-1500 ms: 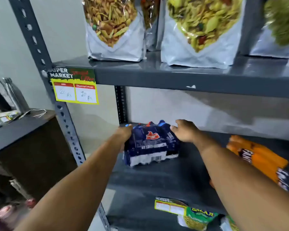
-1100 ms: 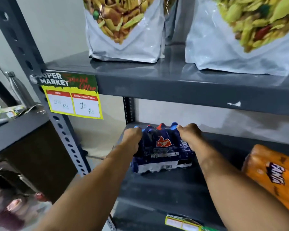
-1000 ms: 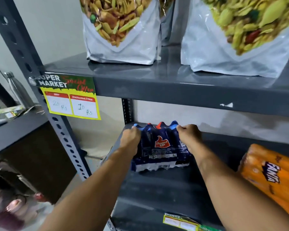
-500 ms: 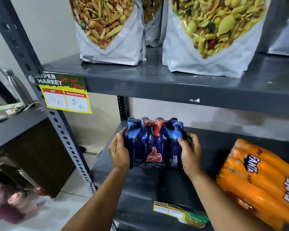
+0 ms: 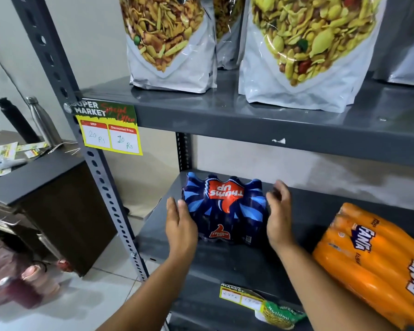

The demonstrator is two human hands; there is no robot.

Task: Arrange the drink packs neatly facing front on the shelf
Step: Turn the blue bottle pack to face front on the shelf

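A blue Thums Up drink pack (image 5: 225, 211) stands on the grey middle shelf (image 5: 225, 266) near its left end, with its red label upside down on top. My left hand (image 5: 181, 225) is flat against the pack's left side with the fingers stretched out. My right hand (image 5: 279, 218) is at the pack's right side, fingers spread and blurred, the fingertips just off the wrap. An orange Fanta drink pack (image 5: 373, 259) lies slanted on the same shelf at the right, partly hidden by my right forearm.
Big snack bags (image 5: 170, 44) (image 5: 304, 51) stand on the shelf above. A price tag (image 5: 110, 130) hangs on the rack's perforated post (image 5: 98, 168). A dark cabinet (image 5: 58, 199) with steel bottles (image 5: 42, 120) stands left. A green snack packet (image 5: 280, 316) sits below.
The blue pack was lifted from lying flat at the back, turned up and brought forward. Both hands have loosened from gripping its sides to open palms beside it.
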